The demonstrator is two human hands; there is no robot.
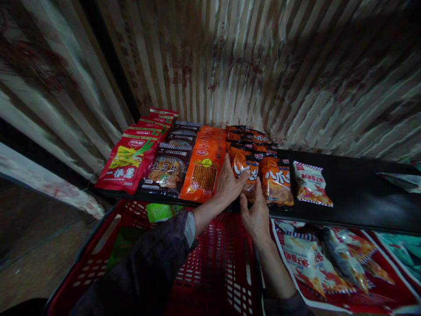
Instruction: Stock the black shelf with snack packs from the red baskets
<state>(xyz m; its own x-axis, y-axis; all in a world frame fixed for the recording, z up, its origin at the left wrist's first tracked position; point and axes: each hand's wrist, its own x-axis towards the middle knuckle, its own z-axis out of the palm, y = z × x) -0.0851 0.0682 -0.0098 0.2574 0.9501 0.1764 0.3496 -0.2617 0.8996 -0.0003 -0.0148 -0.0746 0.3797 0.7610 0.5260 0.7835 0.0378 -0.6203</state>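
Note:
Both my hands are at an orange-and-black snack bag (245, 164) in the front of its row on the black shelf. My left hand (230, 182) lies along the bag's left edge, with the thumb across its front. Lower down, my right hand (256, 215) grips the bag's bottom right side between thumb and fingers. A matching orange-and-black bag (276, 182) lies just to the right. Left of my left hand is a row of flat orange packets (202, 169). The undersides of the held bag and some fingertips are hidden.
Dark potato-snack bags (166, 169) and red bags (128, 162) line the left of the shelf (355, 188). A white-and-red bag (312, 183) lies right. Below stand a red basket (217, 263) with green packets (161, 213) and a box (348, 303) of white-and-red bags.

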